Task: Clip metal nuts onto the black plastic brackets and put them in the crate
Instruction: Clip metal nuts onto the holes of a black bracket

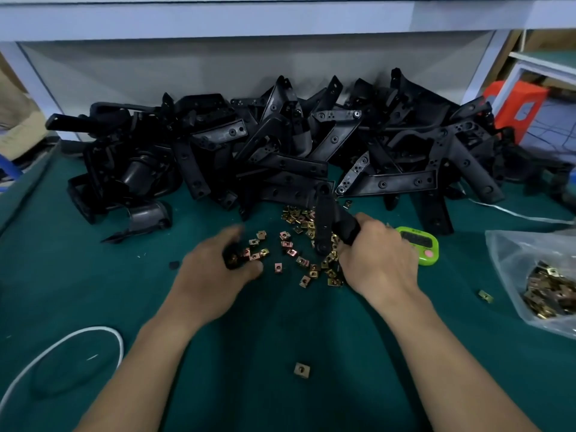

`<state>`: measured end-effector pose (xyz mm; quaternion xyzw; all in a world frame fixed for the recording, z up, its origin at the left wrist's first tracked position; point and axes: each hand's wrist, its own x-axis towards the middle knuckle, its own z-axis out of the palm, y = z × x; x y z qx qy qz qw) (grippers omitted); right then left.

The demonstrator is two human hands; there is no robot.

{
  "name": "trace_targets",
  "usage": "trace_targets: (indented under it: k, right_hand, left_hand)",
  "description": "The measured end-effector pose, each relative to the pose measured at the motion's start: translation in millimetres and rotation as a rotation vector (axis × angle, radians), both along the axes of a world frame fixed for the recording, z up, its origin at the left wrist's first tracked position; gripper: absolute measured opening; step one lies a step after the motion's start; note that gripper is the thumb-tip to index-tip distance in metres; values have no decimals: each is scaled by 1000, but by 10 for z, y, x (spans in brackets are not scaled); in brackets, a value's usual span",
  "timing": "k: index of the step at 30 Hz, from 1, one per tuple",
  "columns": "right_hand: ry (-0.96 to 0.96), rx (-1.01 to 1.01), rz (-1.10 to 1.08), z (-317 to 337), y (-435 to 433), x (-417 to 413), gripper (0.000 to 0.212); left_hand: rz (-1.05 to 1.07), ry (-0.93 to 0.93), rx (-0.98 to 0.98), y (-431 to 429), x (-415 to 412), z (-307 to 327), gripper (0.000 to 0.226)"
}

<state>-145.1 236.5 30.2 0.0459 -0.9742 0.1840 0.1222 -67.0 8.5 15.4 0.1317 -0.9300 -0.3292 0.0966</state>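
Right now the long black plastic bracket stands tilted above the middle of the dark green table mat, its lower end among the small brass-coloured metal clip nuts scattered there. The right hand grips it, fingers wrapped around its near end. The left hand is blurred, with its fingers bent over a small dark piece at the left edge of the nuts. Whether it really holds that piece I cannot tell.

Behind the nuts, a big heap of black plastic brackets lies along the back wall. A lime-green digital timer sits just beside the right hand. Further right is a clear plastic bag with more nuts in it. A white cable loops at the near left.
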Motion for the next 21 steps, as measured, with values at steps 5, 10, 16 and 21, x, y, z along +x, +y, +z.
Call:
trace_targets:
  k: [5, 10, 16, 21]
  right_hand:
    - [-57, 9, 88, -44, -102, 31, 16]
    - [-46, 30, 134, -68, -128, 94, 20]
    - [-60, 9, 151, -69, -147, 100, 22]
    - [-67, -22, 152, -50, -147, 107, 26]
  left_hand:
    - [-44, 81, -2, 93, -61, -131, 27]
    - [53, 254, -111, 155, -85, -146, 12]
    - [48, 318, -195, 171, -58, -102, 22]
    - [32, 203, -48, 130, -77, -98, 17]
